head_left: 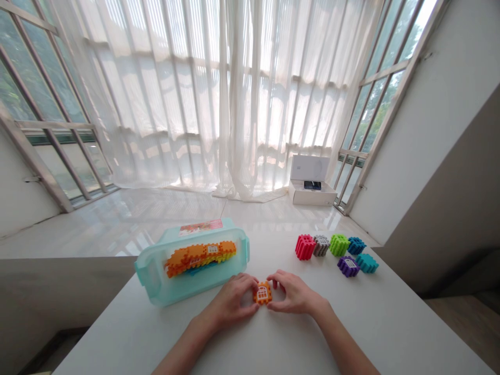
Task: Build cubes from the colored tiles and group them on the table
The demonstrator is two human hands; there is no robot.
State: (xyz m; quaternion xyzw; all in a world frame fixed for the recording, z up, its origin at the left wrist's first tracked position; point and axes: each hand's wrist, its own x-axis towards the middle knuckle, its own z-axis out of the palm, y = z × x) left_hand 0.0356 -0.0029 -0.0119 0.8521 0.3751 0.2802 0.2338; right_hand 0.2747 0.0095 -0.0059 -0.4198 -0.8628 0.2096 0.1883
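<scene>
A small orange toy block (263, 294) with a white window panel sits on the white table (390, 323), pinched between both hands. My left hand (230, 302) grips its left side with fingers curled. My right hand (294, 294) holds its right side, fingers closed around it. Just behind the left hand stands a pale teal plastic box (156, 271) holding orange, yellow and blue toothed pieces (199, 255).
Several assembled cubes lie at the table's right: pink (304, 247), grey (321, 245), green (339, 244), blue (355, 245), purple (348, 266), teal (366, 263). A white open box (312, 194) sits on the floor by the curtained window.
</scene>
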